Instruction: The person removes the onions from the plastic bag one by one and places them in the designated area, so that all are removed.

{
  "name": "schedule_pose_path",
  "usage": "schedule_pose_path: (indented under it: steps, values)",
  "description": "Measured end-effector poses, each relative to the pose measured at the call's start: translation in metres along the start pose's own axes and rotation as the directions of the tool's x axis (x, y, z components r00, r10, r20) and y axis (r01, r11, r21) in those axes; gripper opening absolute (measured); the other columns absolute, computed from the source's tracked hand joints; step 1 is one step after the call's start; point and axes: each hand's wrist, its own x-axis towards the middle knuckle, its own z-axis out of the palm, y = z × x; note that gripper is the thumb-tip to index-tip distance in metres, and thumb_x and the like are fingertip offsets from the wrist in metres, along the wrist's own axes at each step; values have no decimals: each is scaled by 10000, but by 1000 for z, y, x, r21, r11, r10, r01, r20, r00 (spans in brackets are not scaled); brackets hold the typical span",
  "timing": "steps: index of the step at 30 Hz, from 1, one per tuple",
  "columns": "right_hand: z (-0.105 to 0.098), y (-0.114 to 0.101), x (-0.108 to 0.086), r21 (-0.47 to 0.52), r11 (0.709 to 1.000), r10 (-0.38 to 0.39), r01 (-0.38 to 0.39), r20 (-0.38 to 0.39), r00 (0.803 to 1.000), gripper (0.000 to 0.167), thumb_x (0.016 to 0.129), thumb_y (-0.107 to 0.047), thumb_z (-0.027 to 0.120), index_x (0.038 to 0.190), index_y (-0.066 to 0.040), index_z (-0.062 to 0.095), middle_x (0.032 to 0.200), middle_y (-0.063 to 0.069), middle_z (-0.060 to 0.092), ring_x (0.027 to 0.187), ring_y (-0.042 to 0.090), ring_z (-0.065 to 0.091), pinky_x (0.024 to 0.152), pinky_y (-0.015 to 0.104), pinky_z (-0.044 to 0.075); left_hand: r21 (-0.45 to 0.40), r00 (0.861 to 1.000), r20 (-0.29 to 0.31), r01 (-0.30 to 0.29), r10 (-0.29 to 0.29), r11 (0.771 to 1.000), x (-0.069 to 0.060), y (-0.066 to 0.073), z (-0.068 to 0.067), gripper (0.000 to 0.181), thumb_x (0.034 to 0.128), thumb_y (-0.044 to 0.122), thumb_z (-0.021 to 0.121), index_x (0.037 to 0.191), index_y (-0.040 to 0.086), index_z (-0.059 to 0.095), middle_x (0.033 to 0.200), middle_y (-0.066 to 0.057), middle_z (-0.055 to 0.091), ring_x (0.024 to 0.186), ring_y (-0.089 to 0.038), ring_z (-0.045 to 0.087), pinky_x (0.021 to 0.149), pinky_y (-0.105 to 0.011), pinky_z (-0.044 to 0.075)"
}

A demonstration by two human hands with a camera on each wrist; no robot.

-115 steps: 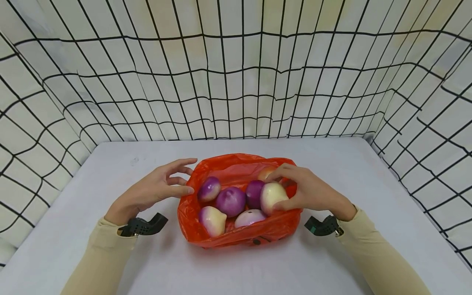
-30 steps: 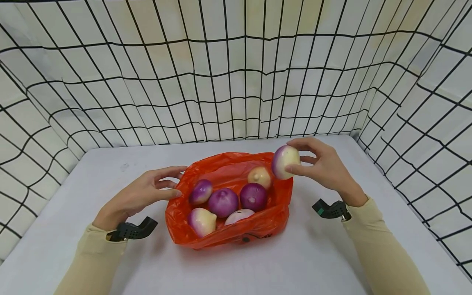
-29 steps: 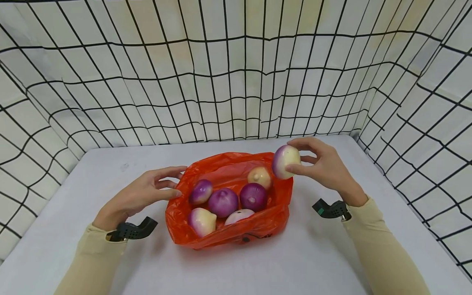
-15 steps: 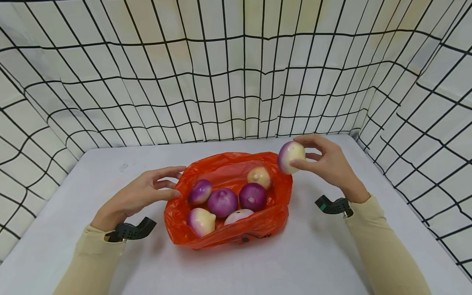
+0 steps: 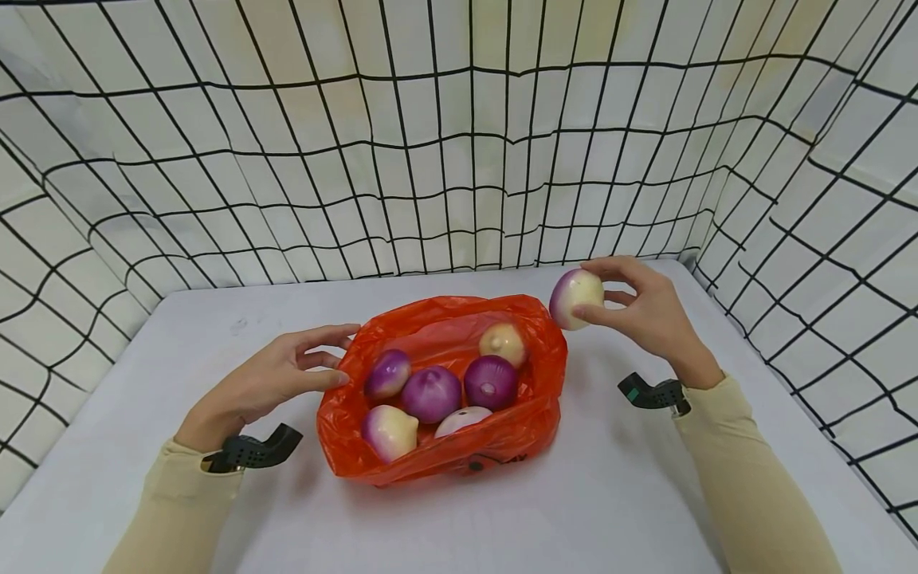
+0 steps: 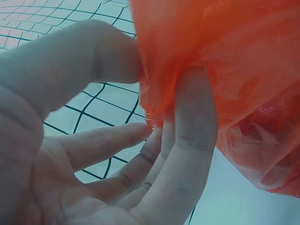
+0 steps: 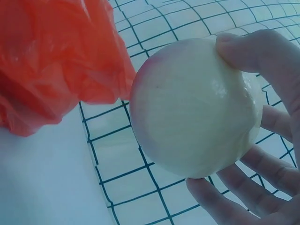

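An open red plastic bag (image 5: 545, 414) sits on the white table in the head view, with several purple and pale onions inside, among them a purple onion (image 5: 432, 395) near the middle. My left hand (image 5: 261, 383) pinches the bag's left rim; the left wrist view shows thumb and fingers on the thin red plastic (image 6: 187, 33). Above the bag's far right corner, my right hand (image 5: 641, 307) grips a white-and-purple onion (image 5: 576, 299) between thumb and fingertips. That onion (image 7: 194, 108) is clear of the bag in the right wrist view.
The white table (image 5: 459, 526) extends around the bag on all sides. Black netting (image 5: 466, 159) over pale walls rises at the back, left and right edges. A black wrist device (image 5: 653, 392) is worn on each arm.
My right hand has lifted the white-and-purple onion out of the bag and moved it up and to the right. The left hand stays at the bag's left rim.
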Motion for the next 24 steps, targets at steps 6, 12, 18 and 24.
schedule_pose_path:
  steps: [6,12,18,24]
  values:
    - [-1,6,1,-23,999,32,-32,-9,999,555,840,-270,873,1338,-162,653,1363,-20,620,1140,47,592,901,67,527,3,1000,1,-3,3,1000,0,0,0,780,912,328,770,1578,147,407,1508,-166,527,1252,-303,616,945,-445,624]
    - [0,12,3,-47,998,33,-34,-19,999,553,836,-285,877,1333,-179,657,1336,-31,624,1141,61,589,943,139,559,-9,1000,-2,8,-8,1000,0,1,0,781,915,321,770,1581,143,401,1493,-169,543,1240,-292,618,933,-424,629]
    - [0,17,4,-68,997,19,-21,-30,999,557,828,-288,884,1328,-177,662,1329,-18,637,1129,29,586,893,46,512,-10,1000,-2,12,-13,1000,-1,2,1,790,917,309,772,1586,132,390,1490,-176,542,1240,-291,619,912,-400,637]
    - [1,24,5,-80,997,12,-15,-35,999,563,818,-272,893,1321,-155,666,1322,-5,646,1116,-3,575,887,50,520,-10,1000,5,4,-3,1000,0,1,1,781,921,306,767,1583,129,392,1491,-176,537,1239,-296,616,912,-398,636]
